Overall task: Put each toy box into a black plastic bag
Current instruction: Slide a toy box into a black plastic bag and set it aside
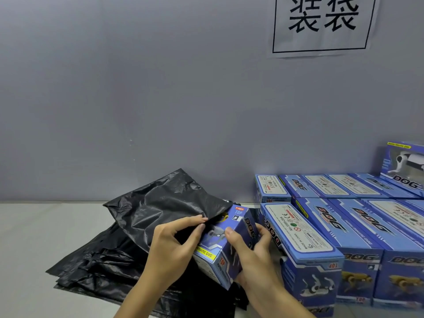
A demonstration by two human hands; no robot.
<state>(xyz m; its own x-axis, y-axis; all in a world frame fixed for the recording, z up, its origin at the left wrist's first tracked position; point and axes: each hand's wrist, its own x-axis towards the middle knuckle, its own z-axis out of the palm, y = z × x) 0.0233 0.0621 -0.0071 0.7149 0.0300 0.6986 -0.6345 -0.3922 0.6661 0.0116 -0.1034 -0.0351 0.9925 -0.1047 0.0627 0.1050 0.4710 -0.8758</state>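
From my feed, non-task stuff only: grey wall [137,88] fills most of the view, plain and matte, a few faint specks near mid-height. White paper sign [323,25] stuck on the wall upper right, top edge cut off by the frame. It has a thin black rectangular border and two large black Chinese characters, 装袋. Sign sits slightly tilted, and its lower edge looks a bit lifted off the wall. Below, a light grey table [46,237] meets the wall along a dark seam; bare surface visible at lower left, smooth, with soft shadowing toward the middle.
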